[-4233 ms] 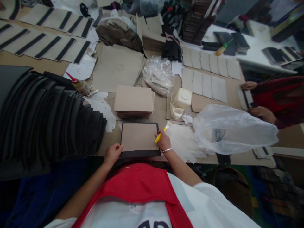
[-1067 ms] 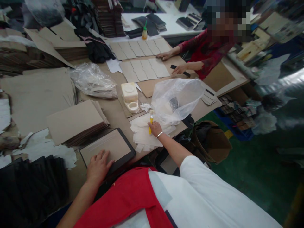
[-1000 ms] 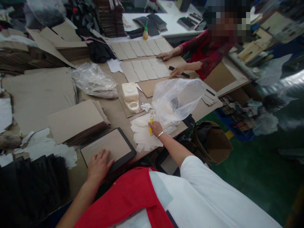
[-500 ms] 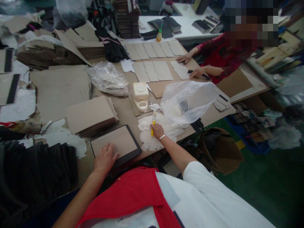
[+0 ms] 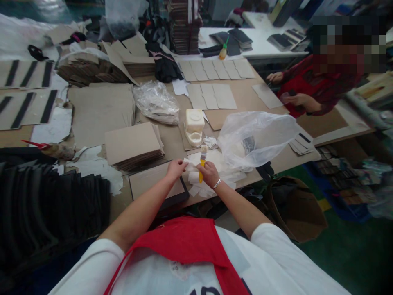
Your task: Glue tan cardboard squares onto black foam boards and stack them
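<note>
My right hand point(image 5: 209, 173) is closed around a yellow-handled brush point(image 5: 202, 162) whose bristles point away from me. It rests over a pile of white paper pieces point(image 5: 211, 170). My left hand point(image 5: 175, 168) reaches across to the left edge of that pile, and its fingers pinch one of the white pieces. Below my left forearm lies a brown board in a black cover point(image 5: 155, 188), near the table's front edge. A white glue tub point(image 5: 194, 125) stands just beyond the brush.
A stack of brown boards point(image 5: 133, 145) sits behind the cover. A large clear plastic bag point(image 5: 260, 137) lies to the right, a smaller one point(image 5: 156, 102) further back. Black sheets point(image 5: 52, 209) are piled at the left. A person in red point(image 5: 319, 86) works at the far right.
My left hand has left the brown board and moved right to the white paper pile beside the brush hand. The view has swung left, and the other person's hands have pulled back.
</note>
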{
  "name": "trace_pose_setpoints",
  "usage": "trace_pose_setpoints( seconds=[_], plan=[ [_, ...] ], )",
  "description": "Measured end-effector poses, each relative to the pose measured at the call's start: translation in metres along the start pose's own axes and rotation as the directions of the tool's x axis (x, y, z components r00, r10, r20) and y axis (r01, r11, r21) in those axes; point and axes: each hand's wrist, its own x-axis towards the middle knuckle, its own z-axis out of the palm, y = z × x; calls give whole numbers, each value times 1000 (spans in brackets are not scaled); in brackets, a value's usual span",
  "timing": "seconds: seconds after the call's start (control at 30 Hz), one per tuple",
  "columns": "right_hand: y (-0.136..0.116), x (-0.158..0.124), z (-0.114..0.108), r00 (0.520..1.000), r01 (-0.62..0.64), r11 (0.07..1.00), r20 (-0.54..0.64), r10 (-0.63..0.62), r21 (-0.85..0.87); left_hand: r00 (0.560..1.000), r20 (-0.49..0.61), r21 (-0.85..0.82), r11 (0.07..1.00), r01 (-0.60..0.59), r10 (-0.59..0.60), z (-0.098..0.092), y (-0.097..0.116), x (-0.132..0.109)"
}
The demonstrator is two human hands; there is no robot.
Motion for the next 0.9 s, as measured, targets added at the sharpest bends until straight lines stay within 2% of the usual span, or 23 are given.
trace_pose_setpoints(
  seconds=[0.13, 0.23, 0.3, 0.4, 0.47, 0.57, 0.63, 0.7, 0.8, 0.9],
  plan=[
    [8, 2, -5, 995, -102, 993, -10, 102, 53, 987, -110, 118, 987, -108, 121, 3, 1, 4],
    [8, 7, -11, 986, -95, 966, -113, 125, 239, 952, -118, 233, 940, -251, 284, 1, 0, -9],
    [0, 13, -13, 980, -58, 922, -153, 125, 382, 928, -111, 213, 920, -328, 356, -3, 1, -22],
    [-17, 23, -11, 981, -88, 861, -108, 163, 500, 907, -190, 60, 927, -371, 376, -16, -7, -43],
    [-28, 27, -8, 984, -128, 851, -39, 171, 509, 915, -278, -53, 947, -318, 292, -29, -23, -58],
    [-41, 30, -3, 986, -163, 861, 48, 159, 482, 924, -376, -185, 972, -144, 65, -52, -59, -81],
    [-51, 34, 1, 981, -192, 859, 81, 174, 474, 907, -412, -247, 969, -14, -92, -66, -85, -94],
    [-63, 43, 5, 973, -230, 850, 96, 210, 473, 867, -455, -275, 958, 81, -204, -78, -106, -102],
    [-82, 62, 16, 958, -285, 843, 105, 267, 456, 800, -541, -234, 960, 155, -260, -92, -126, -105],
    [-98, 82, 29, 951, -308, 849, 99, 294, 429, 767, -585, -165, 965, 206, -263, -102, -137, -98]
  ],
)
